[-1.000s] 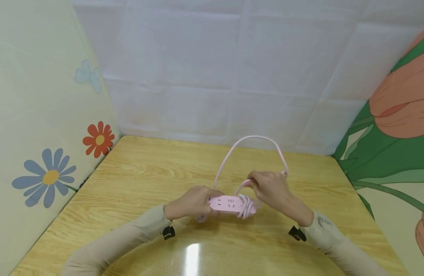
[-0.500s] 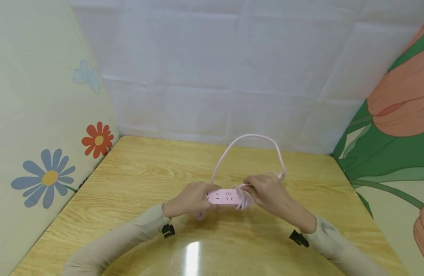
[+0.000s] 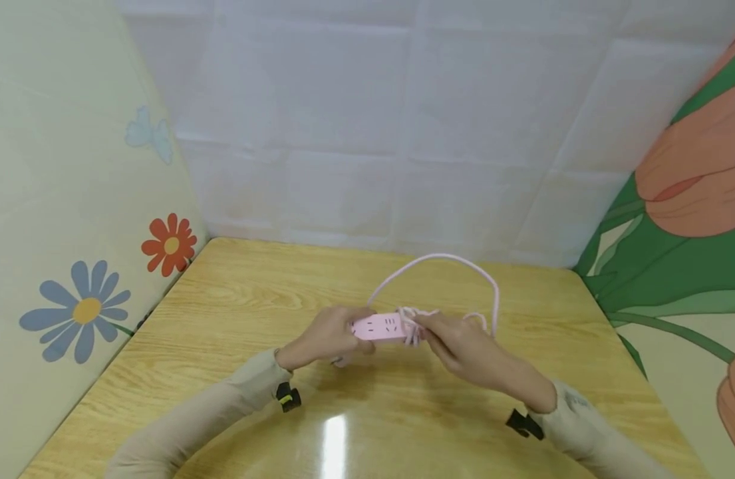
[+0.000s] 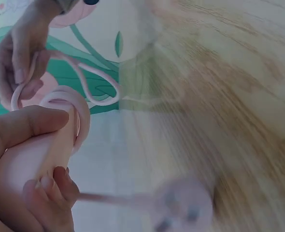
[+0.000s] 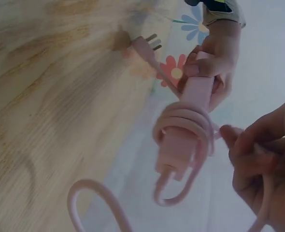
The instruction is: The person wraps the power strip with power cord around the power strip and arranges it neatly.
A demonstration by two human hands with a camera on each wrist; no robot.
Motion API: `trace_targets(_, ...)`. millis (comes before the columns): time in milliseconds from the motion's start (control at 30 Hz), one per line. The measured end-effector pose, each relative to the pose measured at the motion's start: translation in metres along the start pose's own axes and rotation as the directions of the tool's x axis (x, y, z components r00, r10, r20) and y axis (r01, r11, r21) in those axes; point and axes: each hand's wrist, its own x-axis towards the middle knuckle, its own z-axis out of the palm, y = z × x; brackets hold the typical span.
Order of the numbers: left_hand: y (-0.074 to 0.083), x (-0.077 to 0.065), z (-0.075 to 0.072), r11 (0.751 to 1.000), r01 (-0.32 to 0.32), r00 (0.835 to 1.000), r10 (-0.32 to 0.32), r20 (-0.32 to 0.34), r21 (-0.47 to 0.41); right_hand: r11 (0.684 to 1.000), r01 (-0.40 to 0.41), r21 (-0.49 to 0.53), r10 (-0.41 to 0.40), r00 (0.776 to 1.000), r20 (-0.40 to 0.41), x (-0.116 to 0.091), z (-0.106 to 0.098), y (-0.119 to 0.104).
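A pink power strip point(image 3: 376, 327) with black socket slots is held just over the table, its left end gripped by my left hand point(image 3: 328, 338). Several turns of its pink cord point(image 5: 183, 121) wrap the other end. My right hand point(image 3: 463, 344) pinches the cord right beside those turns; in the right wrist view its fingers point(image 5: 256, 159) curl round it. A free loop of cord point(image 3: 445, 256) arches up behind both hands. The three-pin plug point(image 5: 143, 48) dangles below the left hand near the table, blurred in the left wrist view.
The wood-grain table point(image 3: 271, 279) lies under both hands, with a white sheet point(image 3: 343, 133) hanging behind it. Flower-patterned panels stand on the left point(image 3: 56, 199) and right point(image 3: 690, 286). Each wrist wears a small black device.
The strip has shifted left and slightly up in the head view with my left hand. My right hand has brought the cord in against the wrapped end, and the loop has sunk lower.
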Motion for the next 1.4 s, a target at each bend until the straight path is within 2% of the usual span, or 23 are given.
trace_targets(167,-0.001,0.001,-0.004,0.993,0.035,0.999,-0.039,-0.03,-0.109,0.99,-0.049,0.129,0.044,0.998,0.042,-0.002,0.0,0.001)
trace_targets(367,-0.003,0.001,-0.005,0.991,0.033,0.997,-0.041,-0.058,-0.133,0.971,-0.122,0.205,0.104,0.99,0.095,0.0,-0.002,0.002)
trace_targets(467,-0.004,0.0,-0.004,0.99,0.046,0.996,-0.056,-0.075,-0.133,0.958,-0.168,0.23,0.135,0.979,0.155,-0.002,-0.002,0.003)
trace_targets(567,-0.005,-0.001,-0.005,0.991,0.059,0.992,-0.072,-0.102,-0.123,0.91,-0.264,0.32,0.184,0.948,0.258,-0.004,-0.002,0.005)
trace_targets(700,-0.005,-0.001,-0.007,0.991,0.066,0.988,-0.081,-0.13,-0.119,0.815,-0.378,0.439,0.213,0.9,0.38,-0.007,-0.001,0.009)
trace_targets(833,-0.006,-0.001,-0.009,0.989,0.068,0.988,-0.085,-0.131,-0.128,0.737,-0.409,0.537,0.149,0.875,0.461,-0.01,-0.001,0.017)
trace_targets(967,-0.006,-0.002,-0.009,0.99,0.059,0.991,-0.074,-0.114,-0.127,0.604,-0.417,0.679,0.041,0.867,0.496,-0.012,-0.001,0.027)
trace_targets(1067,-0.004,-0.002,-0.008,0.99,0.053,0.993,-0.066,-0.099,-0.131,0.52,-0.418,0.745,-0.021,0.865,0.501,-0.013,0.003,0.032)
trace_targets(1100,-0.004,-0.002,-0.008,0.989,0.052,0.993,-0.065,-0.094,-0.137,0.501,-0.422,0.756,-0.037,0.862,0.506,-0.013,0.005,0.033)
trace_targets(1167,-0.002,-0.001,-0.008,0.988,0.054,0.994,-0.067,-0.087,-0.145,0.485,-0.423,0.766,-0.057,0.858,0.51,-0.015,0.009,0.035)
trace_targets(1233,-0.001,-0.001,-0.008,0.987,0.057,0.994,-0.07,-0.083,-0.148,0.482,-0.441,0.757,-0.053,0.848,0.528,-0.018,0.012,0.035)
trace_targets(1400,0.001,-0.001,-0.007,0.987,0.062,0.993,-0.076,-0.086,-0.149,0.498,-0.511,0.7,-0.004,0.806,0.591,-0.021,0.017,0.031)
